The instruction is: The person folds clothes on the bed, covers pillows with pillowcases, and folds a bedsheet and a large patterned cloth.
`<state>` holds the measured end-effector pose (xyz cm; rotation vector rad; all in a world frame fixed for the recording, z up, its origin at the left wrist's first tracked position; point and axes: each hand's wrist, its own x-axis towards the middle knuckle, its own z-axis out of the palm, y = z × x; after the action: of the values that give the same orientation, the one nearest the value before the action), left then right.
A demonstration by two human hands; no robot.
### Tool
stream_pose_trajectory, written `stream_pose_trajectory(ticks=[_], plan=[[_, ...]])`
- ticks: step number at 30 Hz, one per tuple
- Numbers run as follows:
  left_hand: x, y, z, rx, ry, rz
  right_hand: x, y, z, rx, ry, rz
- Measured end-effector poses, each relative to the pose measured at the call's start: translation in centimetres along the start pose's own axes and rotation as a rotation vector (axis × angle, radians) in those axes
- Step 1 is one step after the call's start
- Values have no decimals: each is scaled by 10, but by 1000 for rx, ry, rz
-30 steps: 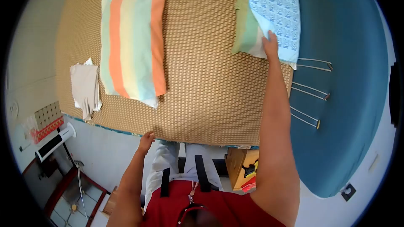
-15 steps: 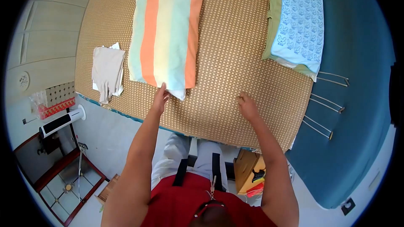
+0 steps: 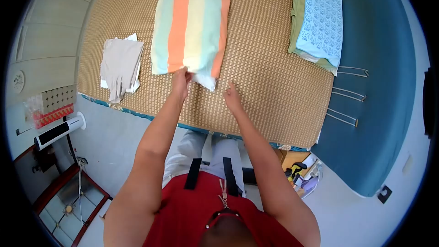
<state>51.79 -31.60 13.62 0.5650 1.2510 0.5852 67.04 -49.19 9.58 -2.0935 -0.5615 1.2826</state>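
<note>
A pillow in a striped pillowcase (image 3: 194, 23) of orange, mint and pale yellow lies on the woven mat (image 3: 260, 77) that covers the bed. White pillow (image 3: 206, 81) shows out of the case's near end at its right corner. My left hand (image 3: 181, 82) pinches the near edge of the pillowcase, thumb and fingers together on the cloth. Just right of that white corner, my right hand (image 3: 232, 98) hovers over the mat, holding nothing, with a finger stretched forward and the others partly curled.
A beige garment (image 3: 121, 64) lies over white cloth to the left. On the far right are a blue rabbit-print pillow (image 3: 322, 23) and the teal padded headboard (image 3: 372, 77) with metal rods (image 3: 343, 116). A white tower fan (image 3: 59, 130) is at lower left.
My right hand has moved left, close to the pillow's near right corner. My left hand has closed on the pillowcase edge. The view has shifted slightly.
</note>
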Motion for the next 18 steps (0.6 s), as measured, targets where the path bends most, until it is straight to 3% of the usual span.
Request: stream_pose_trajectory(ticks=[9,10,13,14,16,18], plan=[[-108,119,27,-300,-335,139,-23,-112,38,-174,200,-166],[-120,129,26,-324,-393,151,-35,-126,48,-166,340,-242],[-150,144,24,-286,-424,170,-50,-153,50,397,270,-437],[-154,143,18,-254,-412,196,-55,-156,50,334,401,-291],[-157,136,3,-195,-395,254,-78,-170,40,563,375,-237],[-179,127,-12,174,-449,389,-108,-194,31,659,408,-243]])
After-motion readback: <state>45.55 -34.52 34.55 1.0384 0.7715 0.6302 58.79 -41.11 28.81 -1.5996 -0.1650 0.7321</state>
